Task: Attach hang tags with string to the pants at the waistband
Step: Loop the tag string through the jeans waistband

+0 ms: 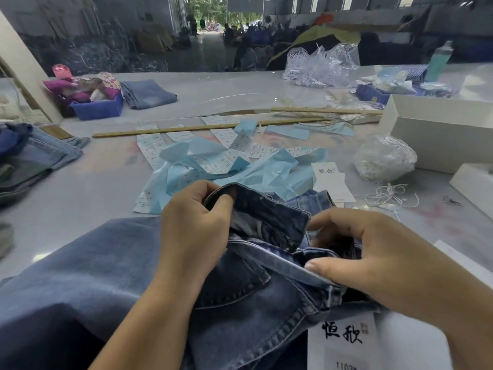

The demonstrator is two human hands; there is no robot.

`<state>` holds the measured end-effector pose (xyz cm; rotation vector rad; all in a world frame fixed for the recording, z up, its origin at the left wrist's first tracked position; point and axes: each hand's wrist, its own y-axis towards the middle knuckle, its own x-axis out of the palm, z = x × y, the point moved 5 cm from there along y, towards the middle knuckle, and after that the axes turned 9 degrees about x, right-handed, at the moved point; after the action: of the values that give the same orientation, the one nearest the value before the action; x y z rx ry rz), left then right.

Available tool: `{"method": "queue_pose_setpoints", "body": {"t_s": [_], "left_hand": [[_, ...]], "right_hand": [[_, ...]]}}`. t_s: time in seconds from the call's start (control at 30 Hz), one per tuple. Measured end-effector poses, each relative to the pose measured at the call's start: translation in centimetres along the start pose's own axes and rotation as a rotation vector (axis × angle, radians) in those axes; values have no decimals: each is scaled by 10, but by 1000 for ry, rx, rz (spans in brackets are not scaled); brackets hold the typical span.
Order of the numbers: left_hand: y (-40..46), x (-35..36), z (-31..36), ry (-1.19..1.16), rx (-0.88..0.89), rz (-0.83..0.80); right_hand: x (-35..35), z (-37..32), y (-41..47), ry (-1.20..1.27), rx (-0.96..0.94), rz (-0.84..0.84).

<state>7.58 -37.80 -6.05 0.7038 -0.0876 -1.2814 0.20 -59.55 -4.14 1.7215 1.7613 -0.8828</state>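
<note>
Nearest, at the bench's (93, 188) near edge, lie faded blue denim pants (106, 263) and a white hang tag (344, 340), the left hand (194, 225) pinching the raised waistband (264, 209), the right hand (373, 252) curled gripping the waistband's lower fold, pale blue paper strips (240, 169) beyond.

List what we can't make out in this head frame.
- Hang tag, head view: lower part cut off by the bottom edge; any string on it unseen.
- Right hand: fingertips hidden behind the jeans waistband, so whether it holds string is unclear.
- Label strips: print too small.
- Background people: blurred.
</note>
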Motion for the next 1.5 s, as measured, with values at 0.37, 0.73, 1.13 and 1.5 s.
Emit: {"method": "queue_pose_setpoints", "body": {"t_s": [0.37, 0.73, 1.13, 1.5], "left_hand": [[-15, 4, 41, 421, 389, 85], [-62, 5, 54, 343, 646, -506], [-72, -16, 46, 438, 515, -591], [-36, 19, 114, 396, 577, -351]], "right_hand": [[24, -15, -21, -194, -60, 169], [18, -1, -18, 129, -151, 424], [6, 1, -19, 221, -109, 593], [10, -1, -16, 1040, -37, 57]]}}
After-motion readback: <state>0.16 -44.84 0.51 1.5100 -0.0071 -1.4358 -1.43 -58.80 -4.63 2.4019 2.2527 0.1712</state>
